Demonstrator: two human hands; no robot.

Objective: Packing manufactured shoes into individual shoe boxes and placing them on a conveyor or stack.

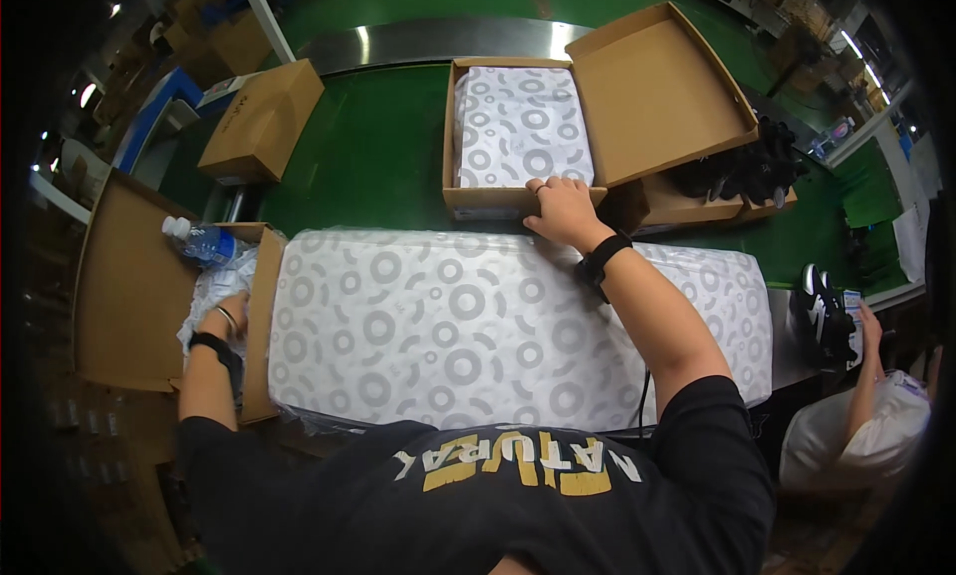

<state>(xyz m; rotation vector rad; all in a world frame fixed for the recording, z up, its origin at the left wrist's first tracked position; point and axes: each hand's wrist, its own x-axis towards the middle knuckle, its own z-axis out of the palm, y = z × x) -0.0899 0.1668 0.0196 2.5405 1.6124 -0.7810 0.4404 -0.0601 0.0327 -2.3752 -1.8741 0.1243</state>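
A cardboard shoe-type box [480,198] lies with its lid swung back to the right, and folded white wrapping paper with grey rings [523,122] covers its contents. My right hand [566,212] grips its front wall, fingers over the rim and thumb outside. On the left, my left hand [234,314] reaches down into another open cardboard box [264,321], touching crumpled patterned paper [211,294]. Its fingers are mostly hidden. Between the two boxes and my body spreads a wide stack of the same ring-patterned paper [438,326], edged with clear plastic.
A bottle with blue label [204,243] lies atop the left box. One closed carton [264,122] rests on the green conveyor belt [378,147]. Black shoes [747,172] sit on boxes at right. Another person's hand [869,331] is beside a black-and-white shoe [825,321].
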